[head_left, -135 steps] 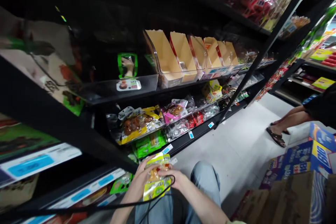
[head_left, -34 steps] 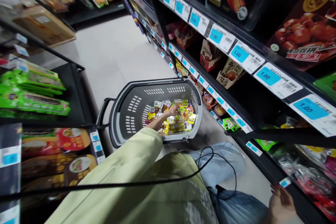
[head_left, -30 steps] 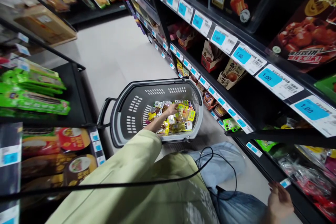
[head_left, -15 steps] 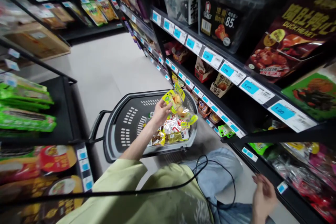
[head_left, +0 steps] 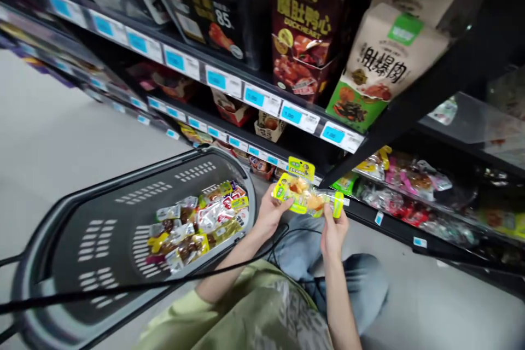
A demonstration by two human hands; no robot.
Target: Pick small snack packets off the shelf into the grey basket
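Yellow-green snack packets (head_left: 301, 188) with clear windows are held up between my two hands, in front of the lower shelves. My left hand (head_left: 273, 210) grips their left end, thumb on the front. At the right end, my right hand (head_left: 334, 227) pinches a packet between thumb and fingers. Whether these packets are joined or separate I cannot tell. To the left of my hands, a grey shopping basket (head_left: 118, 240) stands on the floor, with several small wrapped snacks (head_left: 200, 224) gathered at its near right end.
Black shelving (head_left: 303, 145) with blue-and-white price tags (head_left: 256, 99) runs along the far side, holding boxes, pouches and a clear tub (head_left: 221, 16). Lower right, bagged snacks (head_left: 414, 180) fill shelf trays. A black cable (head_left: 164, 283) crosses in front of me, over the basket.
The view has turned right. My left hand has brought the yellow-green packets from above the basket to the right, and my right hand has come up and taken hold of their other end.
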